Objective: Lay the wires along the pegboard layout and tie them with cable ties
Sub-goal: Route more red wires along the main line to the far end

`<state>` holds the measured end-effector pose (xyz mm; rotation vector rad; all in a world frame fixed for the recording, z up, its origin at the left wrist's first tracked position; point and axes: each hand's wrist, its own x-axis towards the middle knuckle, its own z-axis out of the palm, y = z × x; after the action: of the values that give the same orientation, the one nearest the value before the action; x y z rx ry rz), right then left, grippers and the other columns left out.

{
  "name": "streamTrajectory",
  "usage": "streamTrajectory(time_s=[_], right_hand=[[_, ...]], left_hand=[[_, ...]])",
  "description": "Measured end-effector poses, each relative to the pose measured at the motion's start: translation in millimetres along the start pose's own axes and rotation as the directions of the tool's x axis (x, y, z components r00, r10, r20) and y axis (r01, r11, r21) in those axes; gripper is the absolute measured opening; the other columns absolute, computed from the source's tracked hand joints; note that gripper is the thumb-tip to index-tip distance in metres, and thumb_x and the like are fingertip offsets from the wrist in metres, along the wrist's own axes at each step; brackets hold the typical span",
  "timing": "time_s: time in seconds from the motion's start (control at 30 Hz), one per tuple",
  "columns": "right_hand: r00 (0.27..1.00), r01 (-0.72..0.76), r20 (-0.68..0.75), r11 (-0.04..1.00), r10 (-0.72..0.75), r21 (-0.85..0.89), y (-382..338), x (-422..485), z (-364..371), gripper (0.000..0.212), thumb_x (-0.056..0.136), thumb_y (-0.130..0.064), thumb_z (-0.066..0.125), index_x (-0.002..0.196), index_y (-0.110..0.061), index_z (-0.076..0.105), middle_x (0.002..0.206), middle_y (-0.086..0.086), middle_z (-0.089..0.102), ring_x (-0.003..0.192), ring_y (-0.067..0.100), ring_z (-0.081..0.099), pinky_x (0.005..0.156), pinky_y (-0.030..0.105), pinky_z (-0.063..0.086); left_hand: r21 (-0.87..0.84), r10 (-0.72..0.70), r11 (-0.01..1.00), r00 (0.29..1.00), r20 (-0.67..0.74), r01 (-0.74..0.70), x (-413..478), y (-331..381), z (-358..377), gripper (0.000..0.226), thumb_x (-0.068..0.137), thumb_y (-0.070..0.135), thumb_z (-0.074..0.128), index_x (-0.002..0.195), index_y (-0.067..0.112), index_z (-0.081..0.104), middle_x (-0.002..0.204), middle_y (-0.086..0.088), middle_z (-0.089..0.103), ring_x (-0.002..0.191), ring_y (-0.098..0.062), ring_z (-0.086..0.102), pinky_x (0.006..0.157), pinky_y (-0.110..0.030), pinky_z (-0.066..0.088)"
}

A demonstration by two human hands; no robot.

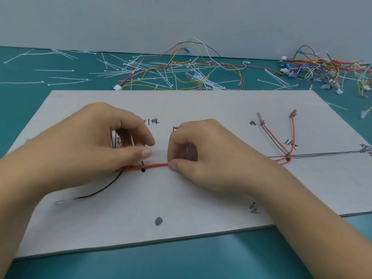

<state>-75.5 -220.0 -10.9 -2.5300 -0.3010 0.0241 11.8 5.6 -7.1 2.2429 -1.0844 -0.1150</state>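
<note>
Hands sit close together, not touching, near the middle of the pale grey flat pegboard (201, 208). The left hand (96, 146) has curled fingers, and the thin, plastic-coated red wire (155, 166) runs out from under its thumb, so it looks pinned there. The right hand (203, 156) pinches the same red wire between thumb and forefinger. The stretch between them is held taut and straight, probably to seat it against the short dark peg (142, 163) beside the black dot (143, 170) marking the route. A thin black wire (100, 191) curves from under the left hand toward the board's left edge and ends in a clear terminal (59, 202). Toward the board's right edge, red and dark wire branches (277, 141) already lie along the drawn lines and fan out to small terminals.

No tie is visible on the held section, so this is judged as the laying stage. The board is matt and smooth, with hand-drawn marks. Stiff white nylon cable ties (112, 71) lie scattered over the teal surface (181, 258) along its far edge, mixed with a loose tangle of coloured wires (181, 71). A denser bundle of spare wires (322, 69) sits at the far right corner.
</note>
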Motion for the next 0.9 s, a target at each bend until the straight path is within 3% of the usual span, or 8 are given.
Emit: streamTrajectory(time_s=[0.23, 0.33, 0.4, 0.5, 0.6, 0.73, 0.83, 0.9], right_hand=[[0.998, -0.043, 0.044, 0.999, 0.043, 0.011, 1, 0, -5, 0.012, 0.087, -0.019, 0.072, 0.079, -0.028, 0.069, 0.077, -0.012, 0.065, 0.073, 0.001, 0.058, 0.06, 0.015, 0.045], [0.999, -0.04, 0.036, 0.999, 0.041, -0.022, 0, 0, -5, 0.012, 0.085, -0.019, 0.069, 0.079, -0.029, 0.068, 0.076, -0.014, 0.064, 0.074, 0.0, 0.058, 0.062, 0.022, 0.047], [0.999, -0.033, 0.026, 0.999, 0.034, -0.03, -1, 0, -5, 0.011, 0.085, -0.02, 0.068, 0.078, -0.029, 0.068, 0.076, -0.016, 0.063, 0.076, -0.001, 0.058, 0.062, 0.023, 0.047], [1.0, -0.018, 0.019, 0.999, 0.019, -0.029, -1, 1, -5, 0.011, 0.084, -0.018, 0.067, 0.078, -0.028, 0.067, 0.077, -0.015, 0.062, 0.077, 0.0, 0.057, 0.064, 0.025, 0.049], [1.0, -0.015, 0.019, 1.0, 0.016, -0.017, 0, 1, -3, 0.011, 0.085, -0.017, 0.066, 0.078, -0.027, 0.067, 0.078, -0.014, 0.062, 0.078, 0.002, 0.058, 0.065, 0.026, 0.05], [1.0, -0.011, 0.021, 1.0, 0.011, -0.006, 1, 0, -3, 0.011, 0.085, -0.018, 0.066, 0.079, -0.027, 0.067, 0.078, -0.014, 0.062, 0.079, 0.003, 0.058, 0.066, 0.027, 0.05], [1.0, -0.014, 0.018, 1.0, 0.014, -0.003, 1, 1, -3, 0.01, 0.086, -0.019, 0.066, 0.08, -0.027, 0.067, 0.079, -0.014, 0.062, 0.08, 0.003, 0.058, 0.067, 0.028, 0.051], [1.0, -0.013, 0.02, 1.0, 0.013, -0.003, 1, 0, -3, 0.01, 0.086, -0.019, 0.066, 0.08, -0.027, 0.068, 0.079, -0.014, 0.062, 0.081, 0.003, 0.058, 0.067, 0.028, 0.051]], left_hand=[[0.052, -0.099, 0.993, 0.993, -0.07, 0.103, -3, -11, -26, 0.018, 0.082, 0.057, 0.059, 0.094, 0.056, 0.073, 0.081, 0.029, 0.07, 0.071, 0.002, 0.062, 0.057, -0.016, 0.047], [0.111, -0.153, 0.982, 0.988, 0.014, 0.15, -8, -18, -35, 0.027, 0.079, 0.064, 0.061, 0.103, 0.058, 0.073, 0.08, 0.027, 0.07, 0.058, -0.011, 0.06, 0.06, -0.022, 0.055], [0.153, -0.18, 0.975, 0.979, 0.099, 0.163, -11, -21, -39, 0.037, 0.077, 0.075, 0.061, 0.108, 0.058, 0.072, 0.082, 0.025, 0.071, 0.054, -0.028, 0.058, 0.06, -0.036, 0.061], [0.145, -0.178, 0.978, 0.958, 0.224, 0.148, -11, -27, -42, 0.054, 0.07, 0.094, 0.055, 0.106, 0.059, 0.073, 0.086, 0.021, 0.073, 0.057, -0.032, 0.062, 0.058, -0.048, 0.059], [0.105, -0.162, 0.985, 0.945, 0.285, 0.137, -10, -33, -39, 0.059, 0.065, 0.1, 0.051, 0.103, 0.06, 0.073, 0.088, 0.02, 0.073, 0.062, -0.032, 0.065, 0.062, -0.053, 0.058], [0.062, -0.101, 0.994, 0.953, 0.287, 0.087, -9, -36, -37, 0.054, 0.066, 0.096, 0.057, 0.099, 0.057, 0.074, 0.085, 0.019, 0.074, 0.064, -0.027, 0.067, 0.063, -0.045, 0.058], [0.027, -0.029, 0.999, 0.964, 0.264, 0.022, -7, -34, -33, 0.028, 0.071, 0.071, 0.072, 0.091, 0.052, 0.077, 0.077, 0.017, 0.074, 0.068, -0.014, 0.07, 0.06, -0.013, 0.046], [0.021, 0.0, 1.0, 0.965, 0.262, -0.006, -6, -33, -30, 0.02, 0.071, 0.061, 0.074, 0.087, 0.048, 0.077, 0.074, 0.015, 0.074, 0.069, -0.013, 0.07, 0.06, -0.005, 0.041]])
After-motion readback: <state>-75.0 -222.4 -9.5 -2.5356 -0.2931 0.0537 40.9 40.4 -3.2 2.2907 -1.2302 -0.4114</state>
